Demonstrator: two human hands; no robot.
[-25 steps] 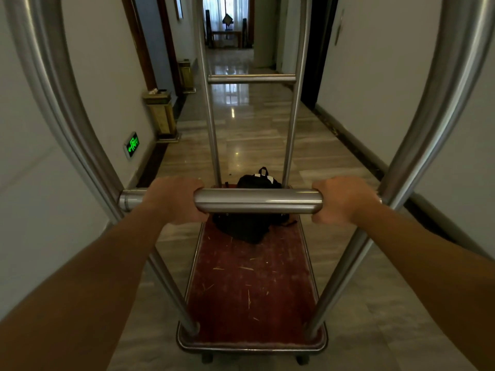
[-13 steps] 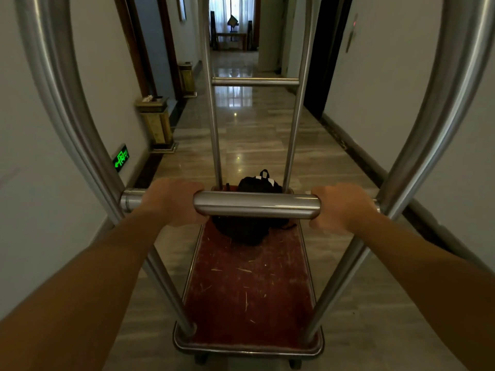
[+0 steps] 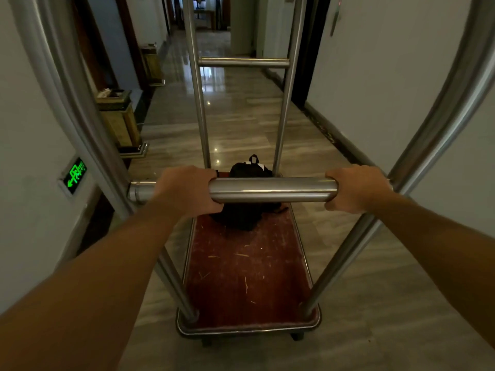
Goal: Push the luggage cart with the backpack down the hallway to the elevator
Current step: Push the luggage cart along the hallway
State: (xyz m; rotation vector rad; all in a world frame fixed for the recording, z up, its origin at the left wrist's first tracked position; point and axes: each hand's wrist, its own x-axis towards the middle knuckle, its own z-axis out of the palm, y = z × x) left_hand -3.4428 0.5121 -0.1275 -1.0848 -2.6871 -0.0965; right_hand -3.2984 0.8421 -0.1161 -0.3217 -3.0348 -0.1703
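A steel luggage cart with a worn red carpeted deck [image 3: 249,285] stands in front of me in a hallway. Its horizontal push bar [image 3: 272,190] runs across the middle of the view. My left hand [image 3: 187,190] is closed around the bar's left part and my right hand [image 3: 357,190] around its right end. A black backpack [image 3: 249,171] lies at the far end of the deck, partly hidden behind the bar. On the right wall ahead there is a dark doorway [image 3: 310,49] with a small panel [image 3: 334,22] beside it.
A brass waste bin [image 3: 120,121] stands against the left wall just ahead of the cart, and a second bin [image 3: 152,65] further on. A green exit sign [image 3: 76,175] glows low on the left wall. The glossy floor [image 3: 241,121] runs straight ahead between white walls.
The cart and I have rolled forward along the hallway: the bins, exit sign and right doorway are nearer and lower in view. Both hands keep their grip on the bar.
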